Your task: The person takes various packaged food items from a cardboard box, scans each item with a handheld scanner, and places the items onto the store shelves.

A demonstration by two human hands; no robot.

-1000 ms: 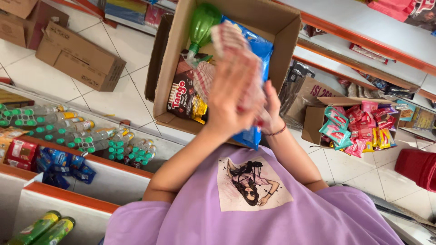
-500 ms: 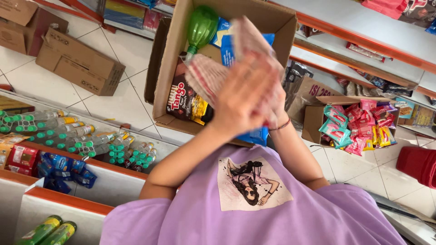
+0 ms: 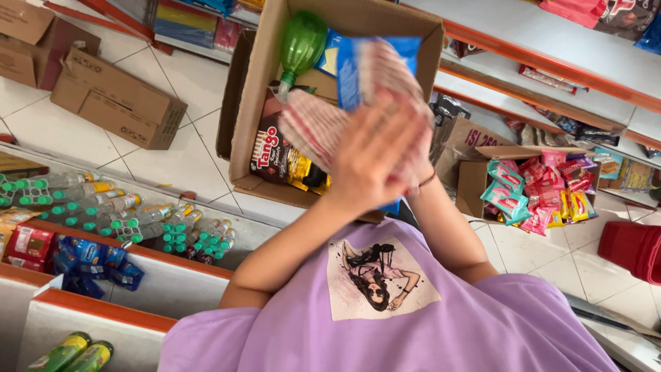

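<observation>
Head view, both hands [image 3: 375, 155] clasped on snack packets [image 3: 330, 124], lifted higher above cardboard box [image 3: 251, 110].

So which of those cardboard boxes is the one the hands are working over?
The tall open box holding a green bottle; the hands are over it, unlike the closed boxes.

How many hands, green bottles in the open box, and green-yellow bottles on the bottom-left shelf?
Hands: 2 (left hand, right hand, around snack packets)
Green bottle in open box: 1
Green-yellow bottles: 2
Total: 5
</observation>
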